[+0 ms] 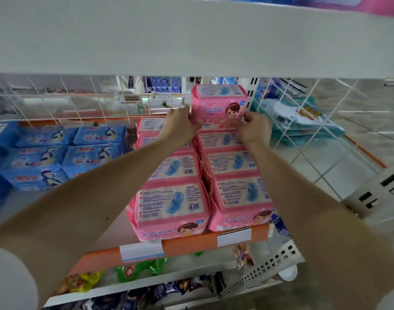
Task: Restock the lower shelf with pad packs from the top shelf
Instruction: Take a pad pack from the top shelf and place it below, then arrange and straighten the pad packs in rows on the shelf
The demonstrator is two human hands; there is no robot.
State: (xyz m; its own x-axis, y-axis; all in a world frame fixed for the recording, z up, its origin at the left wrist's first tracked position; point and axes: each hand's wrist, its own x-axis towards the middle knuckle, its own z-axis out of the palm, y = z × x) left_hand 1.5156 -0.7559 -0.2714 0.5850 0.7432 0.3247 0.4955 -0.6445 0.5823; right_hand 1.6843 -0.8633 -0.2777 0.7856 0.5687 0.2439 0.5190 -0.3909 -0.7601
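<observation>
A pink pad pack (218, 104) stands at the back of the lower shelf, on top of the right-hand row of pink packs (234, 166). My left hand (180, 126) grips its left edge and my right hand (254, 127) pinches its lower right corner. A second row of pink packs (171, 198) runs alongside on the left. The lower shelf (115, 229) has an orange front strip. The white top shelf (191, 36) fills the upper part of the view, with a strip of pink and blue packaging (339, 2) showing above it.
Blue pad packs (57, 157) lie on the left of the same shelf. A white wire grid (79, 101) backs the shelf, and a slotted upright (250, 97) stands right of the held pack. Teal packs (303, 124) lie beyond the right grid. Snack bags (133, 271) fill lower shelves.
</observation>
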